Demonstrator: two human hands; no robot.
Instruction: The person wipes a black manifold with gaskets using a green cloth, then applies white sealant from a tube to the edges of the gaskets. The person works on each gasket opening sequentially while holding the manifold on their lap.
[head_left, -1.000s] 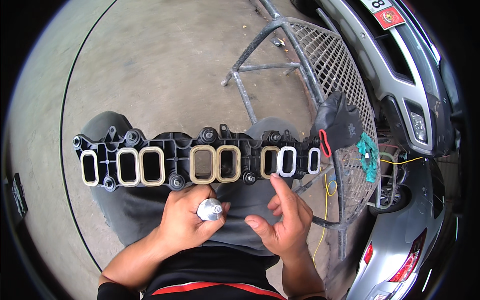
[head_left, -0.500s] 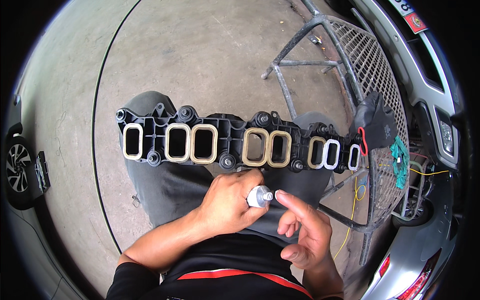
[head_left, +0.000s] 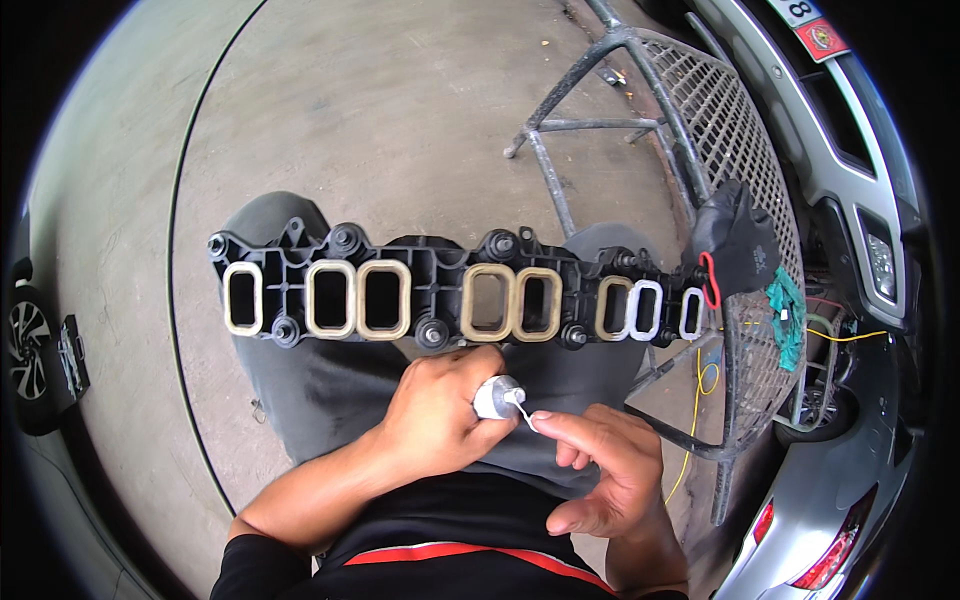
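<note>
My left hand is wrapped round a silvery squeeze tube, its nozzle pointing right. From the nozzle a thin white strand of paste reaches the index fingertip of my right hand. That hand holds nothing else; its index finger is stretched out and the thumb stands apart. Across my knees lies a long black intake manifold with a row of rectangular ports facing up. Most port gaskets are tan; the two at the right end look white.
A black glove with a red cuff and a green cloth lie by a metal mesh stand at the right. Beyond are a silver car and a yellow cord. A dark hose crosses the concrete floor at left.
My right index fingertip, apart from the nozzle before, now has a strand of white paste running to it. The whole view has shifted slightly, with the manifold lower and further left.
</note>
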